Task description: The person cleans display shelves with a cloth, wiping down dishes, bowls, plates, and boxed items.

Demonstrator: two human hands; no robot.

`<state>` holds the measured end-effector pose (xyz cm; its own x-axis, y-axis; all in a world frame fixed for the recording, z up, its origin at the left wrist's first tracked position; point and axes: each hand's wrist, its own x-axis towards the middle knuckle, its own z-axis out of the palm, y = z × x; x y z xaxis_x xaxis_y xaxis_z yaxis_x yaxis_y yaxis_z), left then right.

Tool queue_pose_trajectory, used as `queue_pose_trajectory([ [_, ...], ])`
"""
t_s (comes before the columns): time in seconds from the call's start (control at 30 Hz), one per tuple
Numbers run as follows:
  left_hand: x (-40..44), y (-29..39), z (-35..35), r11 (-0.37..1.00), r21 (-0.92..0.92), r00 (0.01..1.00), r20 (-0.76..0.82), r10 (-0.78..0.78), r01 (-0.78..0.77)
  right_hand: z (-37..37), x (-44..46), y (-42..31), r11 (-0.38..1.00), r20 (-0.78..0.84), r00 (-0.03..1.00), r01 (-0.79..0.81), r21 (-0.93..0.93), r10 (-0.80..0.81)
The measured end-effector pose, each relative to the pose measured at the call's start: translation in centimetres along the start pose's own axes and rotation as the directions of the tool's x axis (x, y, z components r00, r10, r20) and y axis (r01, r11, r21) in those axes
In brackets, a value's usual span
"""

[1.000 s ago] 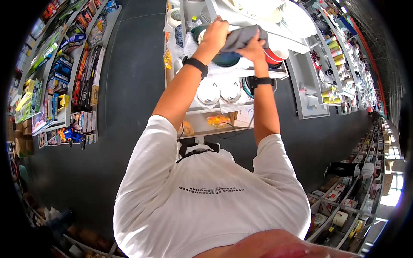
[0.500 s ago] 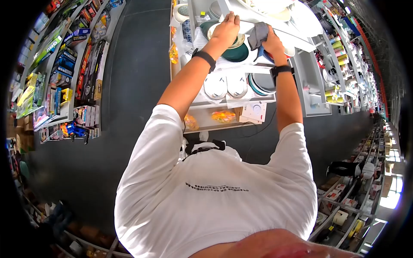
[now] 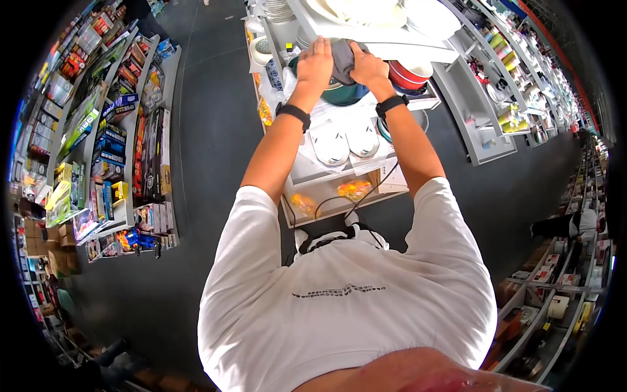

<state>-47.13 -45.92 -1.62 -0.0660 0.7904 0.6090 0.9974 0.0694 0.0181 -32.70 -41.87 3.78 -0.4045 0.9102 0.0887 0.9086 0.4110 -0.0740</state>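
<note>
A grey cloth (image 3: 343,60) is bunched between my two hands, over a stack of bowls on the shelf. My right hand (image 3: 369,67) has its fingers closed on the cloth. My left hand (image 3: 315,63) lies at the cloth's left side, over the bowls' rim, its fingers pointing forward and close together; what they grip, if anything, is hidden. Under both hands a dark green bowl (image 3: 343,96) shows. Red bowls (image 3: 409,75) stand to the right of my right hand.
White dishes with leaf marks (image 3: 330,144) sit on the shelf nearer me. An upper white shelf (image 3: 392,42) holds large pale plates. Toy boxes fill shelving (image 3: 124,140) on the left. A person (image 3: 580,224) is at the far right.
Half a second ago the cloth was in my right hand, apart from my left hand. Now my right hand and the cloth have come left beside my left hand, over the bowls.
</note>
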Motion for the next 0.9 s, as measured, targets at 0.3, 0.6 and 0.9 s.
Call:
queue_pose_trajectory([
  [0.3,0.7,-1.6,-2.3,0.953,-0.285,0.992,0.101,-0.075,0.101,-1.2,3.1,17.5,0.978,-0.066,0.981,-0.188,-0.089,0.182],
  [0.6,2.2,2.4,-4.4,0.986,0.035,0.944,0.284,-0.168,0.164,0.5,1.6,11.6,0.978,-0.101,0.987,0.142,0.155,-0.127],
  [0.9,2.3,3.4,-3.4,0.972,0.159,0.971,0.134,-0.197,0.175,0.2,4.2,23.2,0.990,-0.179,0.982,0.079,0.120,-0.057],
])
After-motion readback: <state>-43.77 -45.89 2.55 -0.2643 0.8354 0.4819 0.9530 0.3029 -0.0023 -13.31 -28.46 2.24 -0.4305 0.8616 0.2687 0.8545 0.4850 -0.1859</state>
